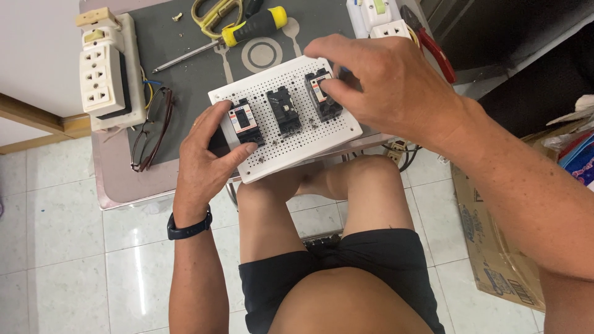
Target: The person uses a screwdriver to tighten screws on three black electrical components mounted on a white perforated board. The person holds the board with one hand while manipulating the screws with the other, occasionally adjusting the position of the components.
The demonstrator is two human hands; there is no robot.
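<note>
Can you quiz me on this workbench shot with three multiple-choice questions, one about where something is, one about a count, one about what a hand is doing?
1. Where do the eyeglasses lie?
A. on the floor tiles
B. on the grey mat, left of the white perforated board
C. on top of the cardboard box

2. How many black circuit breakers sit on the white perforated board?
A. two
B. three
C. five

3. What is the right hand doing?
A. gripping the screwdriver
B. resting on a knee
C. its fingers are on the rightmost breaker

Answers: 1 B, the glasses lie on the mat between the socket strip and the board. 2 B, three breakers stand in a row. 3 C, the right fingertips pinch that breaker while the left hand holds the board's left edge.
</note>
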